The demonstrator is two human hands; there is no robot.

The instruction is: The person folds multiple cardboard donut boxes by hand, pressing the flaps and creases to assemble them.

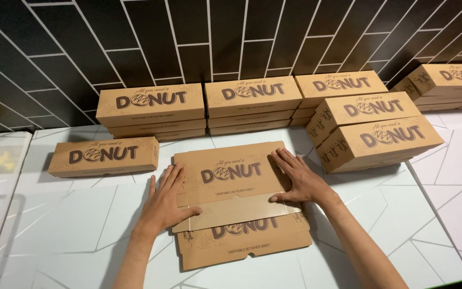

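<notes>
Wall [135,37]: dark oblong tiles are laid on a slant behind the counter.
Counter [70,225]: a white top veined with thin grey lines is seen under everything.
Stacks of boxes [252,104]: folded brown cardboard boxes are piled in rows against the wall, and two more are stacked at an angle to the right.
Single box [102,156]: one closed box is set alone on the left, well apart from the hands.
Flat box blank [231,198]: an unfolded brown cardboard sheet is laid on the counter centre, one panel folded over the lower part.
Left hand [164,203]: it is spread flat, palm down, on the blank's left edge; nothing is gripped.
Right hand [298,179]: it is pressed open, fingers splayed, on the blank's right edge; nothing is clasped.
</notes>
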